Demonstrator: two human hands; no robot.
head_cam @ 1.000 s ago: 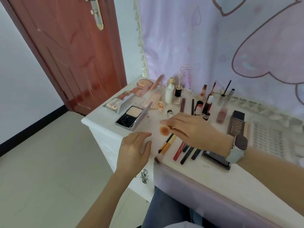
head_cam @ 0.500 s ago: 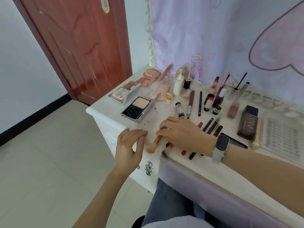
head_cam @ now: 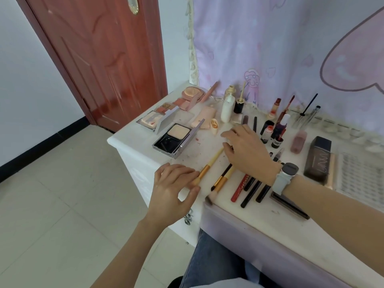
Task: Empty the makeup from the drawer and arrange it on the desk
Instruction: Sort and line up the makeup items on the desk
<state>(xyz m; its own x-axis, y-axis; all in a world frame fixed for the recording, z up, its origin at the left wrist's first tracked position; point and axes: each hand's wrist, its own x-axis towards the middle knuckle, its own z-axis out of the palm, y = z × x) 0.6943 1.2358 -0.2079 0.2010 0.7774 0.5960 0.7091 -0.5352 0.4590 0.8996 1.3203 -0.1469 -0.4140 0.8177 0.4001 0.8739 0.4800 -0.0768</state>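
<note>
The left hand [head_cam: 173, 191] is lying at the near-left edge of the white worktop [head_cam: 133, 142], its fingers loosely curled and its fingertips touching the brush end of a wooden-handled makeup brush [head_cam: 209, 165]; whether it is pinching the brush cannot be told. The brush is lying slanted, just in front of the open powder compact [head_cam: 176, 138]. The right hand [head_cam: 247, 150], wearing a pale-strapped watch [head_cam: 285, 176], is hovering palm down to the right of the compact, fingers relaxed and slightly spread, holding nothing. Its fingertips are sitting near the far tip of the brush handle. To the right of the compact and nearer the person, two smaller brushes [head_cam: 222, 179], a red pencil [head_cam: 241, 187] and several black pencils [head_cam: 252, 191] are lying side by side. Behind the compact, palettes [head_cam: 158, 115] and a white bottle [head_cam: 227, 109] are standing toward the curtain [head_cam: 270, 48]. A dark foundation box [head_cam: 318, 159] is resting well to the right of the compact.
</note>
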